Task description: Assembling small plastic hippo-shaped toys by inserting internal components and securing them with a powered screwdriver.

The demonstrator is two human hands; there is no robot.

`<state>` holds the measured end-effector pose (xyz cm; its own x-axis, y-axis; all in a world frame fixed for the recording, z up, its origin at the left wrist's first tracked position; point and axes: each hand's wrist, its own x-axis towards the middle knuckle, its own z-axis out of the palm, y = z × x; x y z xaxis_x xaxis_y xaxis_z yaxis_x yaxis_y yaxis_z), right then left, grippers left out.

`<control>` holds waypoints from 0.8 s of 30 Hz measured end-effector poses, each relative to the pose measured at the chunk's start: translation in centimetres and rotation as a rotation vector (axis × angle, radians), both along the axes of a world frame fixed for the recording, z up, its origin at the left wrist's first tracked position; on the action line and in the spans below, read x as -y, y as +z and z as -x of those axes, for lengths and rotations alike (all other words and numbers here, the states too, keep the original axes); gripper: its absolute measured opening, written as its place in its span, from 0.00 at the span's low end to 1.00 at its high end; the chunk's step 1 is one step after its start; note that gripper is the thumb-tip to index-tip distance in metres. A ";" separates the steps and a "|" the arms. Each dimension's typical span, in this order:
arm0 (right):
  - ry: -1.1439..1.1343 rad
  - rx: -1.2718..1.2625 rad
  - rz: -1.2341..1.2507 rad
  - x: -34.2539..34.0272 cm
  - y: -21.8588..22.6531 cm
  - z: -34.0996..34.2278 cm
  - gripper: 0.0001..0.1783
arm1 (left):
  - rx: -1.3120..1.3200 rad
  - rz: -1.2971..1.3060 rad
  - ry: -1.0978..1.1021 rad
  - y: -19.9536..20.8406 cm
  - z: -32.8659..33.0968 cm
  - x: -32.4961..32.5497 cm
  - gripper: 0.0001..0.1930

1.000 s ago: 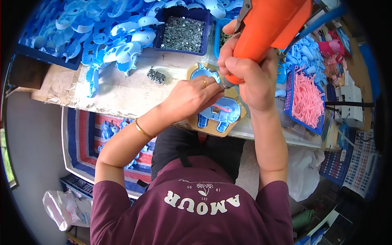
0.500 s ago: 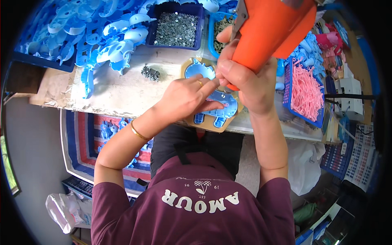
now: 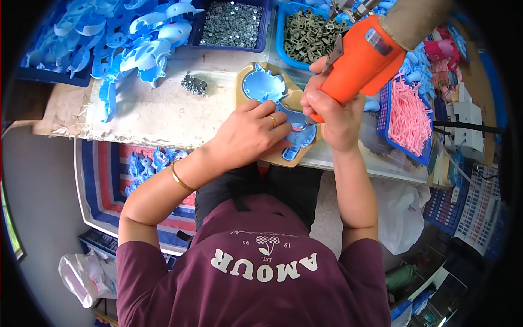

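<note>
My right hand (image 3: 335, 117) is wrapped round an orange power screwdriver (image 3: 351, 68). Its narrow tip (image 3: 309, 122) points down onto a light-blue plastic shell (image 3: 299, 128), at the shell's right side. That shell lies in a tan holding block (image 3: 243, 100) by the table's front edge, together with a rounder blue shell half (image 3: 260, 85) just beyond it. My left hand (image 3: 248, 133), with a ring and a bracelet, rests over the left part of the nearer shell, fingers bent and close together against it. Those fingers hide part of the shell.
A small heap of screws (image 3: 194, 85) lies left of the block. Behind stand a dark-blue tray of small metal parts (image 3: 231, 24) and a blue basket of dull metal clips (image 3: 313, 35). Blue shells (image 3: 147, 54) are piled far left; a basket of pink strips (image 3: 408, 117) stands right.
My left fingers have drawn back from the screwdriver's tip and curled over the shell. The screwdriver has tilted to the right, uncovering more of the clip basket. The whole view has shifted slightly.
</note>
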<state>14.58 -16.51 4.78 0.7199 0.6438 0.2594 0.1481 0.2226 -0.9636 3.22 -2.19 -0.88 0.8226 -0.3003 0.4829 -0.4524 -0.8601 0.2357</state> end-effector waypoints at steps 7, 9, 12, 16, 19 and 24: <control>-0.001 0.046 -0.026 0.2 0.0 0.1 0.20 | -0.001 -0.004 0.015 0.0 0.2 0.1 0.10; 0.002 0.058 -0.029 0.2 -0.1 0.1 0.21 | -0.002 -0.006 0.013 -0.1 0.1 0.2 0.10; -0.001 0.044 -0.025 0.1 -0.3 0.1 0.20 | -0.001 -0.009 0.013 -0.1 0.0 0.2 0.10; -0.020 -0.010 -0.045 0.0 -0.6 0.7 0.17 | 0.011 -0.004 0.020 -0.4 0.0 0.2 0.10; -0.048 0.004 -0.061 -0.1 -1.1 0.8 0.16 | 0.023 0.004 0.022 -0.3 -0.1 0.1 0.10; -0.095 0.020 -0.070 -0.3 -1.2 0.9 0.16 | 0.014 -0.010 0.016 -0.5 0.0 0.1 0.10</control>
